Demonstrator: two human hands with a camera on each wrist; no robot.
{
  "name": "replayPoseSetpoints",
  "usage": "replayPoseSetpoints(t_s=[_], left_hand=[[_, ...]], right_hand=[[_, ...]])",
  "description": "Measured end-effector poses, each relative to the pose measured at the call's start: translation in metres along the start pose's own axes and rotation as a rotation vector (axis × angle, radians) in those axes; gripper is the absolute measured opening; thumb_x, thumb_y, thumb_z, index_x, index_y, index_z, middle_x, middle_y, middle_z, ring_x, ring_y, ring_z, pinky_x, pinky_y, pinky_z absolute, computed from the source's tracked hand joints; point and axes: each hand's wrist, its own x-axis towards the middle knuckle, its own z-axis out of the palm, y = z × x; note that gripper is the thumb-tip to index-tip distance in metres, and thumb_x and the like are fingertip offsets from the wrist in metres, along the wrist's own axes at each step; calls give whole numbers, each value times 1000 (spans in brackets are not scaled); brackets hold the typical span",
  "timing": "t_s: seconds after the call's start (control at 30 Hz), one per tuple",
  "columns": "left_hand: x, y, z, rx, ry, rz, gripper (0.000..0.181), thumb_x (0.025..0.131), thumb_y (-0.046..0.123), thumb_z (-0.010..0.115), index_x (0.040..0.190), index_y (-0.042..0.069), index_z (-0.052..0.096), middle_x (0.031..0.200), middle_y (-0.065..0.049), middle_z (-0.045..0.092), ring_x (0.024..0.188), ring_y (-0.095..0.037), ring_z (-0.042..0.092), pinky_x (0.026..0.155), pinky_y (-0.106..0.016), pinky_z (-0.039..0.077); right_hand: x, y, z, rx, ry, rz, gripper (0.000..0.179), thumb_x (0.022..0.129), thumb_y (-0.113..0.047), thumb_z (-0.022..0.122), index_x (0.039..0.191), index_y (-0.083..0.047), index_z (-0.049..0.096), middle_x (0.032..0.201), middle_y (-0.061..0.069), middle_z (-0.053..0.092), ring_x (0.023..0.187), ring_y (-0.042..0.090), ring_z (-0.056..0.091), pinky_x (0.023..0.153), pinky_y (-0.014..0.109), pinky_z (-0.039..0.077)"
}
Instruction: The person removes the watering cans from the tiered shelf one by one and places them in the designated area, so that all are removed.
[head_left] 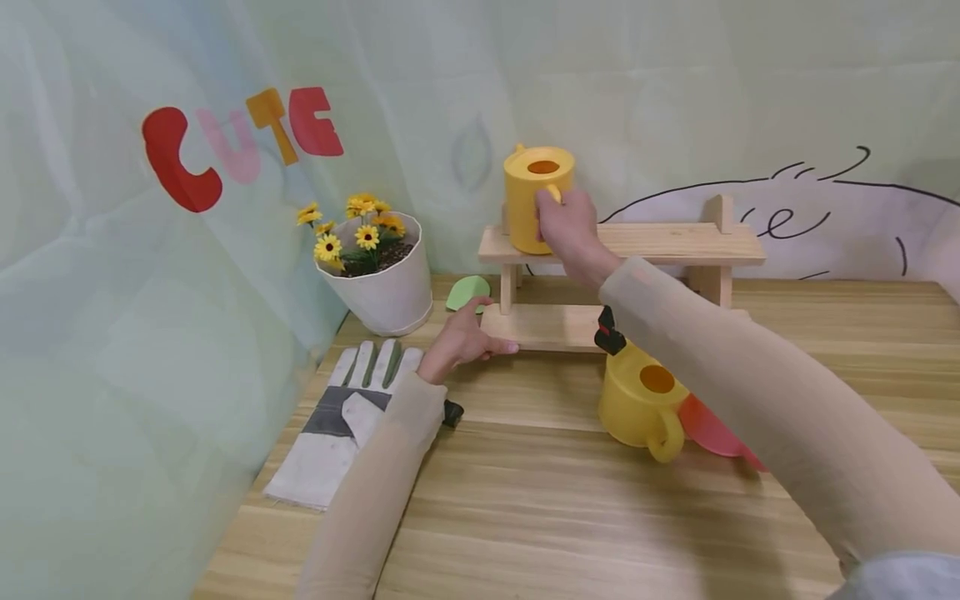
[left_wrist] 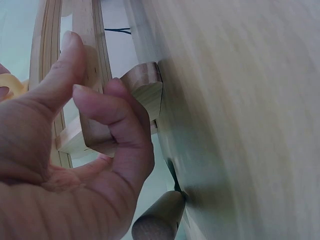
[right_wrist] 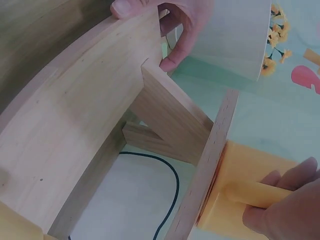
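My right hand (head_left: 572, 229) grips the handle of a yellow watering can (head_left: 522, 196) at the left end of the upper tier of a wooden two-tier shelf (head_left: 660, 237). In the right wrist view the can's base (right_wrist: 225, 200) meets the upper board. Lower down, my left hand (head_left: 463, 337) holds the left end of the shelf's lower board (head_left: 558, 325), thumb on one side and fingers curled round the other. A second yellow watering can (head_left: 626, 408) stands on the table in front of the shelf, partly covered by my right sleeve.
A white pot with yellow flowers (head_left: 390, 287) stands left of the shelf. A white and grey work glove (head_left: 330, 450) lies by my left forearm. Behind my left hand is a green piece (head_left: 467, 292). A pink-red object (head_left: 712, 429) shows partly beneath my right sleeve.
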Motion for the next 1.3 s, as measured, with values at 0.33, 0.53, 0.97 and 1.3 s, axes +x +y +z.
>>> replayPoseSetpoints(t_s=[0.33, 0.53, 0.97, 1.3], left_hand=[[1, 0, 0, 7, 4, -4, 102, 83, 16, 98, 165, 9, 37, 98, -9, 67, 57, -11, 59, 60, -22, 47], [1, 0, 0, 7, -3, -5, 103, 83, 16, 98, 165, 10, 36, 89, -7, 66, 56, -12, 59, 60, -23, 47], [-1, 0, -2, 10, -12, 5, 104, 84, 18, 97, 166, 10, 35, 83, -4, 65, 55, -12, 58, 61, -24, 50], [0, 1, -1, 16, -5, -13, 103, 84, 18, 97, 166, 10, 35, 97, -9, 64, 58, -12, 58, 60, -22, 50]], right_hand=[[-2, -1, -1, -48, -1, -16, 34, 116, -29, 39, 87, -14, 50, 96, 1, 57, 87, 16, 57, 79, 27, 48], [-6, -2, -5, -58, -2, -24, 33, 116, -30, 38, 91, -13, 51, 98, 2, 57, 88, 16, 57, 81, 28, 48], [-27, 1, -11, -77, 33, -131, 33, 112, -27, 41, 90, -8, 55, 89, 4, 57, 80, 19, 56, 68, 28, 47], [-55, 4, -13, -98, 33, -120, 34, 111, -26, 44, 83, -9, 54, 88, 4, 57, 82, 19, 56, 70, 28, 47]])
